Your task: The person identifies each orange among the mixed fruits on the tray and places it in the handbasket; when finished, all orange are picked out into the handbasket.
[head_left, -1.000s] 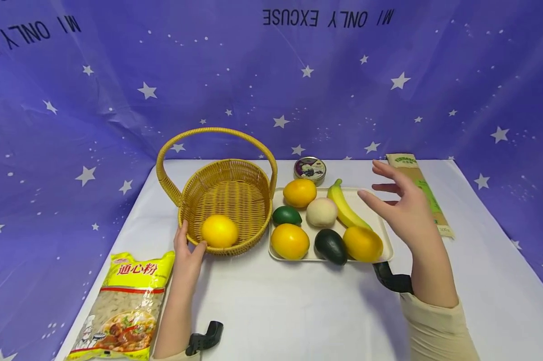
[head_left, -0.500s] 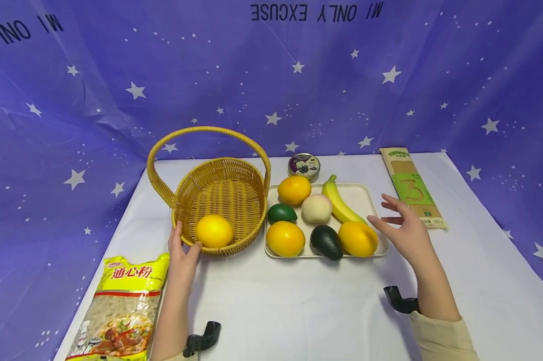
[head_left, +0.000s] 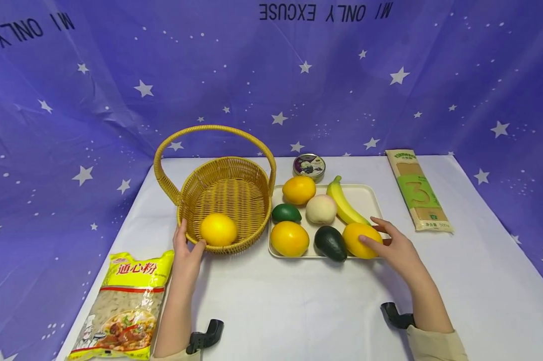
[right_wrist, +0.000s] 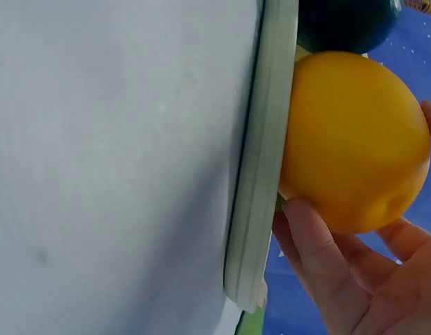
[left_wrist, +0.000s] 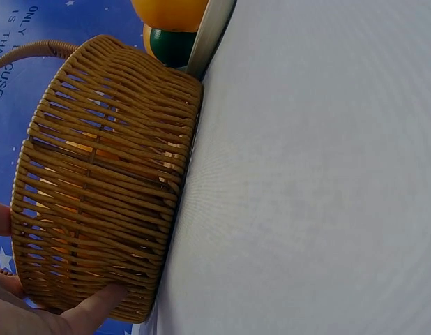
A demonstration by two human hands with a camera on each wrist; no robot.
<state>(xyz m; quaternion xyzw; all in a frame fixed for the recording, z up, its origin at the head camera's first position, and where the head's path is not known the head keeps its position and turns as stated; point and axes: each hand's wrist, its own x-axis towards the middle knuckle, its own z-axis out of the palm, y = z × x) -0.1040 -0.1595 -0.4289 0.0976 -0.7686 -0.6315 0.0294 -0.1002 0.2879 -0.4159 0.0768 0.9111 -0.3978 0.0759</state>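
My left hand (head_left: 187,260) holds the near left rim of the wicker basket (head_left: 230,195), its thumb against the woven wall in the left wrist view. One yellow mango (head_left: 218,229) lies inside the basket at the front. At the right end of a cream tray (head_left: 367,198), my right hand (head_left: 402,253) has its thumb and fingers curled around another yellow mango (right_wrist: 362,139), which still sits on the tray. Beside that fruit lies a dark avocado (head_left: 330,243). The tray also bears a banana (head_left: 345,203), a pale peach (head_left: 321,209), a small green fruit (head_left: 286,213) and two more mangoes (head_left: 290,239).
A bag of pasta (head_left: 127,306) lies at the left front of the white table (head_left: 298,306). Behind the tray stands a round tin (head_left: 309,167). A flat noodle packet (head_left: 418,190) lies at the right back. Starry purple cloth (head_left: 253,65) hangs around the table.
My right hand has come down and left from above the tray's right side onto the yellow mango, and its fingers have closed around it. My left hand has stayed at the basket rim.
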